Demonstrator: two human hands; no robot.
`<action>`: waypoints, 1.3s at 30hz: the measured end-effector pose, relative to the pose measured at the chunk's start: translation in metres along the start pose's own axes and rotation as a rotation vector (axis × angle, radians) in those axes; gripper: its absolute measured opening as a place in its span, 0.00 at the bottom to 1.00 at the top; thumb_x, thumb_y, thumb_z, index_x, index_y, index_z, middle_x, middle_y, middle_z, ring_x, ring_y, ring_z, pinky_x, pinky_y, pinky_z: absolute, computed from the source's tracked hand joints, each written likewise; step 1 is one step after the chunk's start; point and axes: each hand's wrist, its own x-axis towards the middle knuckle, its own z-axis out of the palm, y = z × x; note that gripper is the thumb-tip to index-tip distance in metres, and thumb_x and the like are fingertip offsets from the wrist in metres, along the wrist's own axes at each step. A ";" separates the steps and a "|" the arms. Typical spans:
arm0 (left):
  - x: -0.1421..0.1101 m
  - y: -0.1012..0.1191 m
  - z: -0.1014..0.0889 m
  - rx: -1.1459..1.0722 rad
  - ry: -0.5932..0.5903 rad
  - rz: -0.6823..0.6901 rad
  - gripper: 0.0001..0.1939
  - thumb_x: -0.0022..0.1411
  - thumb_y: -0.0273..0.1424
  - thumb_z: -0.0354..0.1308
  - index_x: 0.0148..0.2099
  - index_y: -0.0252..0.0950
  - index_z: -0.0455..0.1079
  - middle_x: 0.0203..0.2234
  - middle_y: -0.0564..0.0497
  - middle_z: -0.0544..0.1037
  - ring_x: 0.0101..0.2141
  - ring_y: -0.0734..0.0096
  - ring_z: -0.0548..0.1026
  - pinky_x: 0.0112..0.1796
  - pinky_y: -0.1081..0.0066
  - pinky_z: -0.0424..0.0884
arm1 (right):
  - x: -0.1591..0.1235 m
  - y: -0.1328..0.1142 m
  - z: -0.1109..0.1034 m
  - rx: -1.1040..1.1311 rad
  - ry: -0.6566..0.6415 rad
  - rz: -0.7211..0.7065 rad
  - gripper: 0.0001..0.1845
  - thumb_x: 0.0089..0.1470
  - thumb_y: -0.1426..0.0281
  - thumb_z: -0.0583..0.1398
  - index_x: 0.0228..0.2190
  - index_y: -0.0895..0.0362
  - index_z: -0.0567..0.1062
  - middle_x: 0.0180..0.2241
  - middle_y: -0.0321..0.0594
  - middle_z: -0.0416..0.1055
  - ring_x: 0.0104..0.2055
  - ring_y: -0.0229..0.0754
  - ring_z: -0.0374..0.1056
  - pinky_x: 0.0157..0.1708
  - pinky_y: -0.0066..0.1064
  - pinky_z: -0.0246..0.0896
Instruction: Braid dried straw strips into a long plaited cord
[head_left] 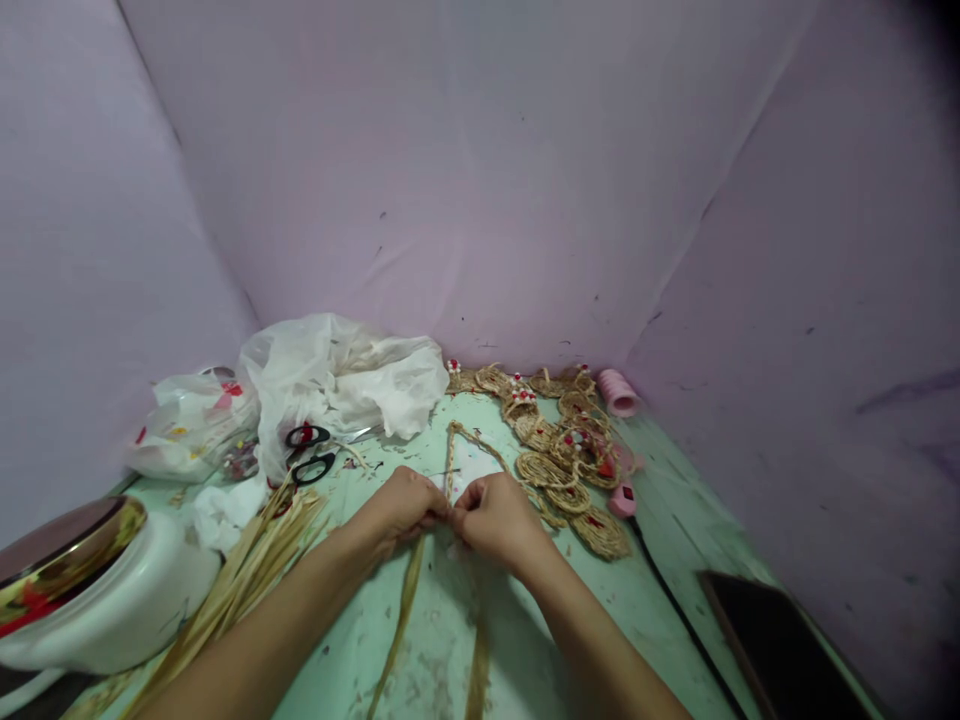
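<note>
My left hand (405, 505) and my right hand (496, 518) meet at the middle of the green table (667, 600), both pinched on a straw braid (452, 462). The braided part runs away from my fingers to a bend near a white paper, then back right. Loose flat straw strands (405, 610) trail from my fingers toward me. Both fists are closed round the straw.
A bundle of straw strips (251, 570) lies left, by black-handled scissors (310, 452), white plastic bags (337, 380) and a white pot with a shiny lid (82, 590). Several woven straw ornaments (566, 450), a pink spool (619, 392) and a dark tablet (780, 650) are right. Pink walls enclose the table.
</note>
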 end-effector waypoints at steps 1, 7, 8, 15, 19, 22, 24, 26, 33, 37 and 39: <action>0.000 -0.001 0.000 -0.059 -0.008 -0.055 0.07 0.34 0.26 0.48 0.13 0.36 0.50 0.06 0.61 0.49 0.10 0.86 0.43 0.13 0.77 0.36 | -0.003 -0.004 0.001 -0.022 0.021 -0.017 0.08 0.36 0.73 0.55 0.13 0.60 0.72 0.11 0.38 0.65 0.14 0.31 0.53 0.16 0.25 0.39; -0.004 -0.014 -0.004 -0.209 -0.023 -0.066 0.05 0.36 0.29 0.51 0.18 0.35 0.57 0.07 0.62 0.49 0.09 0.86 0.43 0.13 0.77 0.33 | -0.014 -0.015 0.008 -0.172 0.117 -0.130 0.07 0.38 0.74 0.56 0.18 0.60 0.75 0.20 0.48 0.72 0.20 0.38 0.61 0.20 0.28 0.41; -0.005 -0.017 -0.005 -0.219 -0.022 -0.028 0.05 0.36 0.29 0.51 0.18 0.35 0.57 0.07 0.62 0.49 0.09 0.86 0.43 0.13 0.77 0.33 | -0.015 -0.015 0.009 -0.181 0.116 -0.139 0.08 0.39 0.74 0.56 0.18 0.60 0.75 0.21 0.48 0.72 0.21 0.39 0.61 0.20 0.29 0.41; -0.011 -0.018 -0.001 -0.199 0.029 0.032 0.05 0.38 0.28 0.52 0.16 0.33 0.59 0.06 0.61 0.52 0.09 0.87 0.44 0.13 0.77 0.37 | -0.027 -0.024 0.017 -0.334 0.085 -0.135 0.11 0.40 0.78 0.55 0.24 0.61 0.77 0.26 0.54 0.73 0.25 0.43 0.65 0.21 0.30 0.39; -0.010 -0.015 -0.004 -0.152 0.042 0.030 0.04 0.37 0.26 0.51 0.15 0.32 0.61 0.07 0.58 0.57 0.10 0.85 0.49 0.13 0.78 0.40 | -0.032 -0.027 0.017 -0.284 -0.061 -0.206 0.10 0.37 0.79 0.55 0.22 0.60 0.77 0.24 0.50 0.73 0.22 0.41 0.63 0.20 0.29 0.39; -0.009 -0.014 -0.010 -0.153 -0.023 0.046 0.04 0.36 0.27 0.51 0.15 0.33 0.59 0.06 0.59 0.55 0.10 0.86 0.47 0.12 0.78 0.39 | -0.022 -0.020 0.004 -0.051 -0.152 -0.215 0.07 0.37 0.75 0.56 0.16 0.60 0.74 0.17 0.42 0.69 0.19 0.37 0.60 0.18 0.27 0.43; -0.008 -0.014 -0.014 -0.169 -0.081 0.052 0.05 0.36 0.28 0.52 0.15 0.33 0.59 0.07 0.60 0.56 0.09 0.87 0.46 0.12 0.78 0.38 | -0.012 -0.013 -0.007 0.181 -0.014 -0.121 0.07 0.39 0.72 0.56 0.20 0.60 0.74 0.18 0.40 0.68 0.20 0.36 0.60 0.18 0.25 0.48; -0.006 -0.015 -0.017 -0.190 -0.136 0.059 0.06 0.36 0.29 0.53 0.16 0.33 0.59 0.07 0.61 0.56 0.09 0.88 0.46 0.12 0.78 0.37 | -0.004 -0.009 -0.012 0.420 0.017 0.037 0.07 0.39 0.72 0.56 0.24 0.60 0.73 0.21 0.39 0.68 0.22 0.36 0.61 0.18 0.25 0.53; -0.001 -0.019 -0.019 -0.141 -0.196 0.104 0.05 0.38 0.30 0.51 0.18 0.33 0.60 0.08 0.59 0.57 0.10 0.86 0.46 0.13 0.77 0.37 | 0.000 -0.007 0.008 0.775 -0.323 0.146 0.07 0.38 0.72 0.55 0.13 0.60 0.66 0.13 0.35 0.64 0.14 0.31 0.58 0.14 0.23 0.55; -0.001 -0.019 -0.018 -0.035 -0.145 0.140 0.04 0.37 0.28 0.50 0.16 0.33 0.59 0.07 0.60 0.54 0.11 0.86 0.47 0.15 0.77 0.40 | 0.005 -0.001 0.018 0.702 -0.170 0.142 0.08 0.35 0.74 0.55 0.10 0.60 0.64 0.08 0.31 0.58 0.09 0.28 0.50 0.10 0.22 0.44; -0.002 -0.018 -0.017 0.052 -0.097 0.181 0.03 0.37 0.27 0.49 0.16 0.33 0.60 0.07 0.60 0.54 0.12 0.84 0.47 0.16 0.76 0.42 | 0.007 0.001 0.020 0.707 -0.115 0.158 0.08 0.33 0.75 0.55 0.09 0.60 0.63 0.07 0.30 0.57 0.09 0.27 0.48 0.09 0.21 0.40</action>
